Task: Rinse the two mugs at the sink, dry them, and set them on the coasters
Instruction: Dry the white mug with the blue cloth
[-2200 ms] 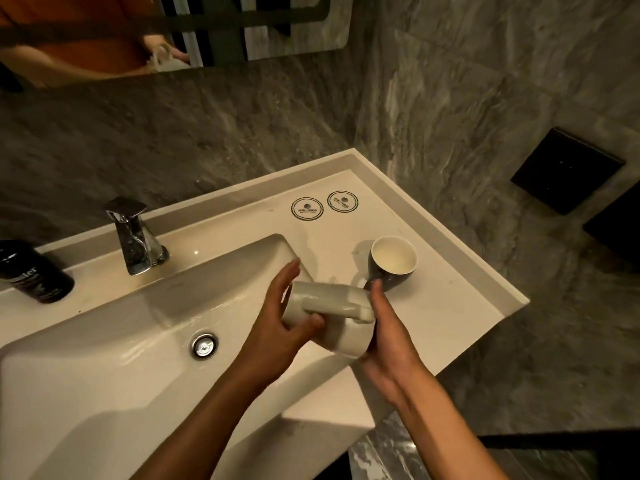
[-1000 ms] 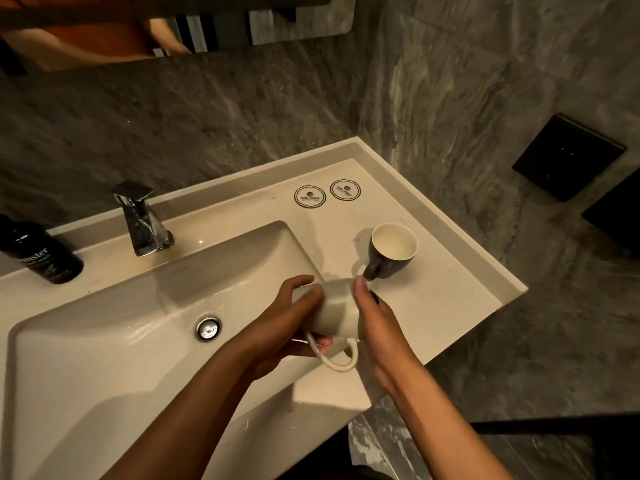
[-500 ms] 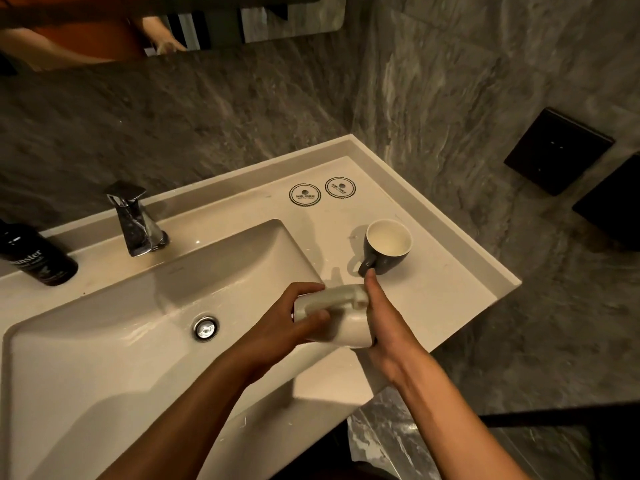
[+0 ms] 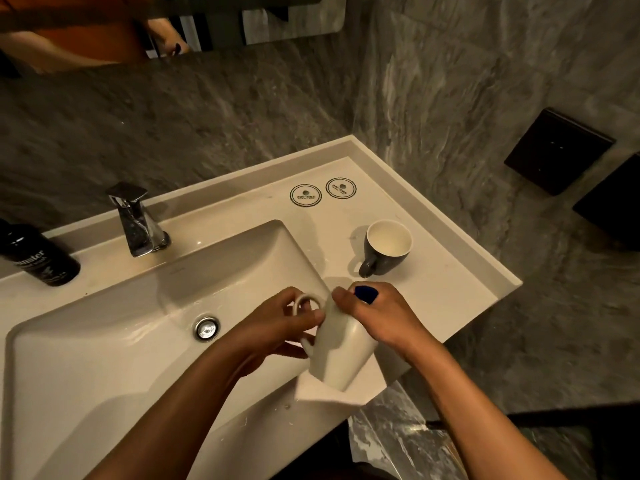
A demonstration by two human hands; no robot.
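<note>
A white mug is held tilted over the sink's right front rim, base toward me, handle up at the left. My left hand grips it at the handle side. My right hand holds its far end, where something dark blue shows under the fingers. A white cloth or paper lies beneath the mug on the counter edge. A dark mug with a white inside stands upright on the counter to the right. Two round coasters lie bare at the back.
The white sink basin with a metal drain fills the left. A chrome tap stands behind it, with no water running. A black bottle sits at far left. Grey marble walls close in behind and right; black wall panels hang right.
Both hands have turned the white mug: its handle went from the top to the underside, back up, and now points up-left with the base toward me. The dark mug has not moved.
</note>
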